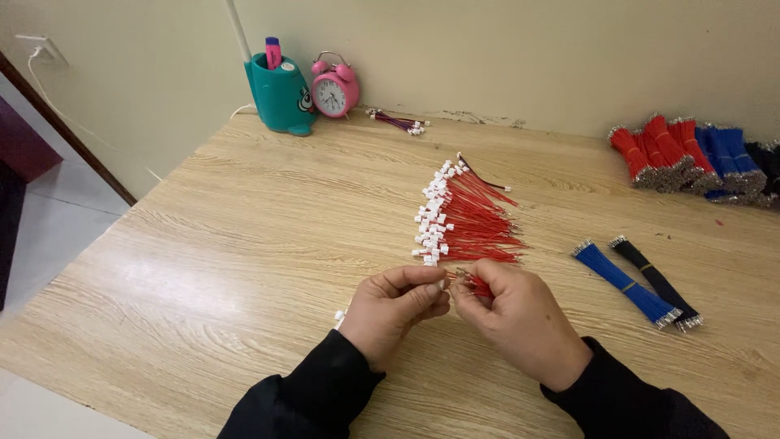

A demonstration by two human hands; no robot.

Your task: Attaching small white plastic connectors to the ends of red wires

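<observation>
Hands: left hand [396, 307] and right hand [514, 313] meet near the front edge of the table [244, 236], fingertips almost touching, both sleeves black.
Left grip: thumb and forefinger pinched shut on a small white connector [443, 284], held at the fingertips and pointing toward the right hand.
Right grip: fingers closed on a few red wires [475, 282]; their bare ends stick out leftward, toward the connector.
Key relation: wire ends lie just right of the connector, nearly touching it; the wires' long axis runs roughly left to right, in line with the connector's opening as far as can be told. Whether an end sits inside it is too small to tell.
Nearer hand: both are equally close to the meeting point; the left carries the connector, the right the wires.
Finished row: red wires with white plugs [463, 215] lie fanned just beyond the hands, mid-table, plugs on the left side, wire ends to the right.
Loose part: one white piece [340, 315] peeks out on the table, just left of the left wrist.
Right side: blue bundle [626, 283] and black bundle [656, 283] lie side by side, slanting toward the front right corner.
Far right corner: stacked red, blue and dark bundles [691, 154].
Back edge: teal pen holder [280, 93], pink clock [333, 88], a small dark wire bunch [396, 121].
</observation>
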